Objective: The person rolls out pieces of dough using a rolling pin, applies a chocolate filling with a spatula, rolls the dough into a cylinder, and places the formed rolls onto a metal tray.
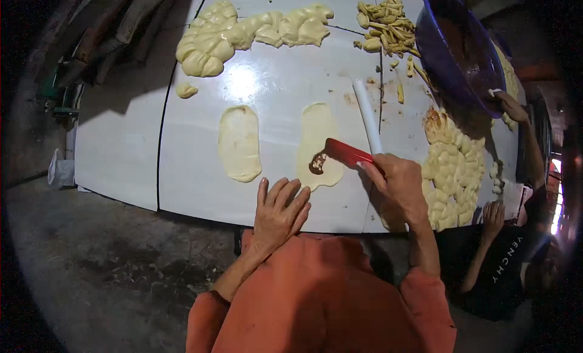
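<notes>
A head-worn fisheye looks down at the nearby table point(279, 80).

Red spatula point(348, 153), near end hidden.

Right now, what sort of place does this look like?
Probably a bakery or dough workshop: two dough sheets and what looks like a rolling pin lie on the table, with many dough pieces nearby.
</notes>
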Tool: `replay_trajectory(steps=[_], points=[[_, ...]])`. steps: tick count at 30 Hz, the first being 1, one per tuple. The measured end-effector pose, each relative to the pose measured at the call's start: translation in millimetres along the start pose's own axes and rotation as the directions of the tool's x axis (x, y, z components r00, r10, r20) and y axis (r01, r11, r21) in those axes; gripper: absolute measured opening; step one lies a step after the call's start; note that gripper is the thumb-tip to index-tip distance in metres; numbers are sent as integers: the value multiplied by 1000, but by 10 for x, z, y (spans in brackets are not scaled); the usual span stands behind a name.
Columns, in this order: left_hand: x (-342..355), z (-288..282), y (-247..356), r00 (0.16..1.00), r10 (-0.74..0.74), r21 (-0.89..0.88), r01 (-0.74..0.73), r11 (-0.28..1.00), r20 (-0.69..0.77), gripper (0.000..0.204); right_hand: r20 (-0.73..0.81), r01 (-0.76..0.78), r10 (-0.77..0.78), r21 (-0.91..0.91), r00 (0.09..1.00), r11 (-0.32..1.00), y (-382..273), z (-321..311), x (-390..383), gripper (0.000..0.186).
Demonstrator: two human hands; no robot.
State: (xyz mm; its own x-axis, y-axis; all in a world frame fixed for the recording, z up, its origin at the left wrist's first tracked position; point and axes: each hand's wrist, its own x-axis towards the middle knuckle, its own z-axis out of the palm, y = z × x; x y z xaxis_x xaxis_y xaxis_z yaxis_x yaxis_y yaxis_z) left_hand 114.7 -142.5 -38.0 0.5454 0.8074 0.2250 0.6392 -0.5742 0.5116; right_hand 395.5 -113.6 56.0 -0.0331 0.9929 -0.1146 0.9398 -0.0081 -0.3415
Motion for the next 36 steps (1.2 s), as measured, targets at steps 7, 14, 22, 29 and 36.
replay_trajectory(steps=[7,14,22,29,36], points=[[343,53,193,993,68,-35,-65,997,95,75,69,-223,217,99,974,970,-258,98,-179,37],[536,158,89,972,-104,132,77,988,213,86,102,-313,301,146,948,938,-235,110,-243,38],[481,68,10,962,2,56,-18,998,273,78,87,-318,306,195,948,928,-138,165,-307,37],[314,54,25,968,-25,65,8,998,251,78,211,-413,479,834,852,367,247,-182,-125,27],[125,68,-9,979,-44,116,21,993,201,66,-256,-166,528,764,810,624,1483,-1085,531,42]])
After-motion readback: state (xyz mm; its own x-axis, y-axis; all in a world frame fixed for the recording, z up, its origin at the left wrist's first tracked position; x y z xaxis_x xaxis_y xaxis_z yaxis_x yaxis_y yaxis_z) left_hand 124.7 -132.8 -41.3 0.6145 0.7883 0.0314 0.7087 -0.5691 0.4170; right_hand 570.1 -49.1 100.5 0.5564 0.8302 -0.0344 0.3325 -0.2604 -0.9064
